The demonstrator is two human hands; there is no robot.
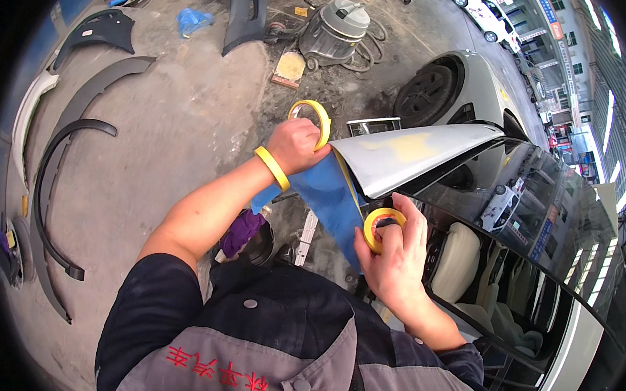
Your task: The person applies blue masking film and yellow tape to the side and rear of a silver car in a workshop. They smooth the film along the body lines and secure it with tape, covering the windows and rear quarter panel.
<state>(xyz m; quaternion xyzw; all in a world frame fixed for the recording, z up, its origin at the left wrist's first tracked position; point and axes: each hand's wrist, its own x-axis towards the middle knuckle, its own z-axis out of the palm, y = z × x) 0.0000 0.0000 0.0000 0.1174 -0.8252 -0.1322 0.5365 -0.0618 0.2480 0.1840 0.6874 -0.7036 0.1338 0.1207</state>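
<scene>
My left hand is closed, with a roll of yellow tape at its fingers. A second yellow tape ring circles that wrist like a bracelet. From beneath this hand a blue sheet slants down toward my right hand, with a yellow strip along its edge by the car. My right fingers are closed around another roll of yellow tape, some reaching into its core. Both hands are beside a grey-white car panel with a yellowish filler patch. The left fingertips are partly hidden.
The car's dark window and pale seat lie to the right, its wheel farther ahead. A shop vacuum with a coiled hose stands beyond. Dark curved trims and a bumper piece are on the floor.
</scene>
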